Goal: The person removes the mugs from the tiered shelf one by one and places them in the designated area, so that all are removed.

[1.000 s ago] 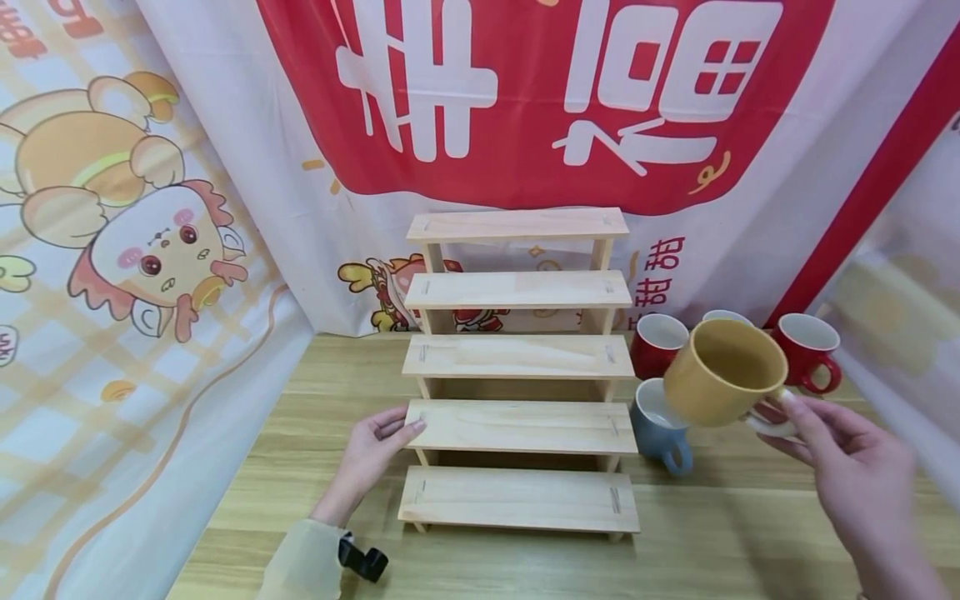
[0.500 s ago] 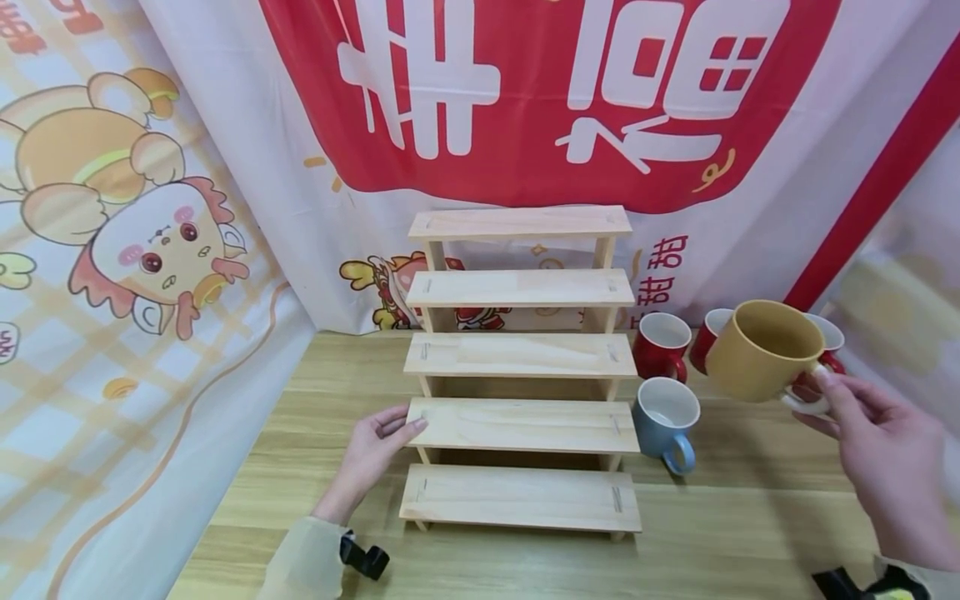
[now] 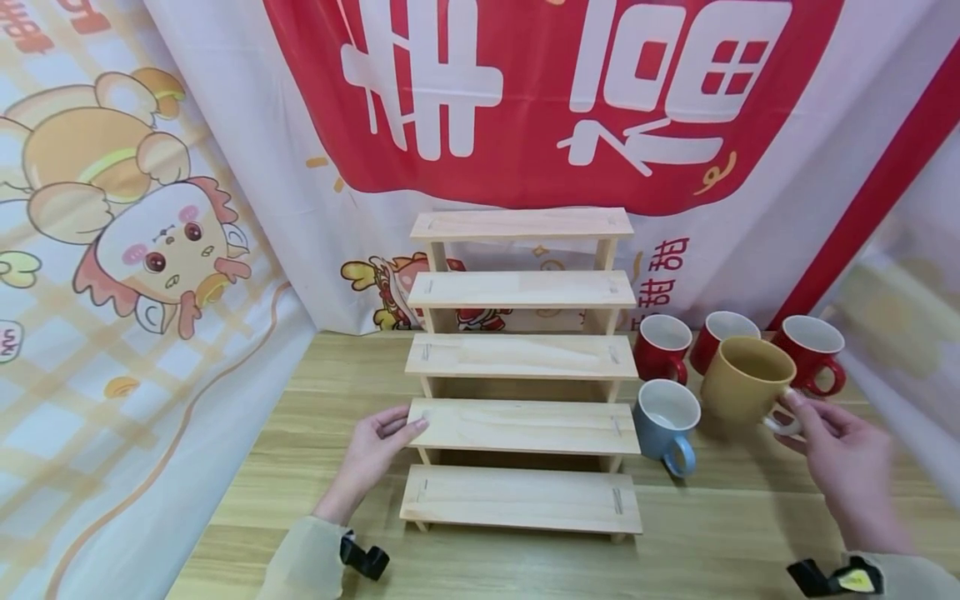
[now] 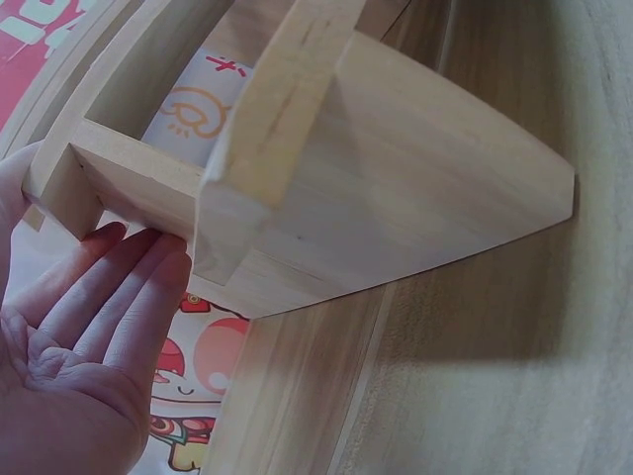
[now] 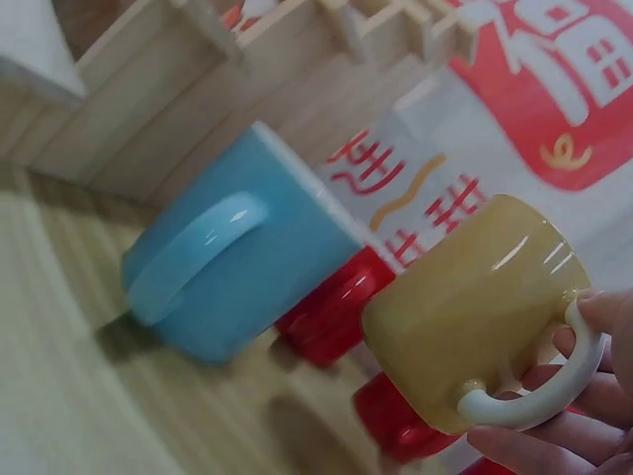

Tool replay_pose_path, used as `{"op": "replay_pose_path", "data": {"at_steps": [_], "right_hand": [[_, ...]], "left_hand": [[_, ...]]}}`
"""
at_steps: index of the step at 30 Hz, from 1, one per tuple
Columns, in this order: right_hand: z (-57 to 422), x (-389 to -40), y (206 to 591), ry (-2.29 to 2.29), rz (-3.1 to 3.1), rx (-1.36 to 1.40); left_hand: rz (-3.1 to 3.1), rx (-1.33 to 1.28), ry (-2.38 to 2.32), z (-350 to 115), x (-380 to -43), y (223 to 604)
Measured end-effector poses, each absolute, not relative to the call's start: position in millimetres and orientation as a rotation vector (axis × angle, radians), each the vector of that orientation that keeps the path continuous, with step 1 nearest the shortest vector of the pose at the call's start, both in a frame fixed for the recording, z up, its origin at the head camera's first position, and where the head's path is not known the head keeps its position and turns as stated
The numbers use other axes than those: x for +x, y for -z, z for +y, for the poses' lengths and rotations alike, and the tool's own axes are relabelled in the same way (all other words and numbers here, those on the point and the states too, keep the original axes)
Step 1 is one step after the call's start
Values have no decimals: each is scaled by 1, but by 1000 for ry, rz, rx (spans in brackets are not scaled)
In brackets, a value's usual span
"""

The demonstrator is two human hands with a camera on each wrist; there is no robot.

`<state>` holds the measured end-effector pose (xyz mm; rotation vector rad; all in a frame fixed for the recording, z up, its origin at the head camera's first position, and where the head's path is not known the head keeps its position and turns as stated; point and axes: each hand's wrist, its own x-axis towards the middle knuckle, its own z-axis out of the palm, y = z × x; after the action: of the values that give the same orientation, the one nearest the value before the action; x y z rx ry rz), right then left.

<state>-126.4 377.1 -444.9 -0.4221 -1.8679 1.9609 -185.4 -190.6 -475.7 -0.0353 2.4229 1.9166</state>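
Observation:
My right hand [image 3: 847, 458] pinches the white handle of a yellow mug [image 3: 738, 392], thumb on top. Whether the mug's base touches the table is hard to tell. Just left of it a blue mug [image 3: 663, 421] stands upright, handle toward the front right. Behind are red mugs with white insides: a left one [image 3: 662, 350], a middle one [image 3: 716, 337] partly hidden by the yellow mug, and a right one [image 3: 810, 354]. My left hand [image 3: 378, 442] grips the left end of a tread of the stepped wooden shelf [image 3: 517, 425], thumb above and fingers below [image 4: 109, 307].
The shelf's steps rise toward a printed cloth [image 3: 525, 108] hanging behind. Another printed cloth [image 3: 150, 333] borders the wooden table [image 3: 300, 467] on the left, and one [image 3: 900, 333] on the right. The mugs crowd close to the shelf's right side.
Held by its handle, the yellow mug first moved right, away from the blue mug, then came back left and lower. My left hand has stayed on the shelf.

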Motion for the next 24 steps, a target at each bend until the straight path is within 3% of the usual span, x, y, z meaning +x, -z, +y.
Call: {"op": "replay_pose_path", "data": {"at_steps": [11, 24], "right_hand": [[379, -134, 478, -1745, -2151, -572], [373, -135, 484, -1610, -2247, -678]], "left_hand": [[2427, -41, -1912, -191, -184, 475], [2426, -49, -1923, -189, -184, 476]]}}
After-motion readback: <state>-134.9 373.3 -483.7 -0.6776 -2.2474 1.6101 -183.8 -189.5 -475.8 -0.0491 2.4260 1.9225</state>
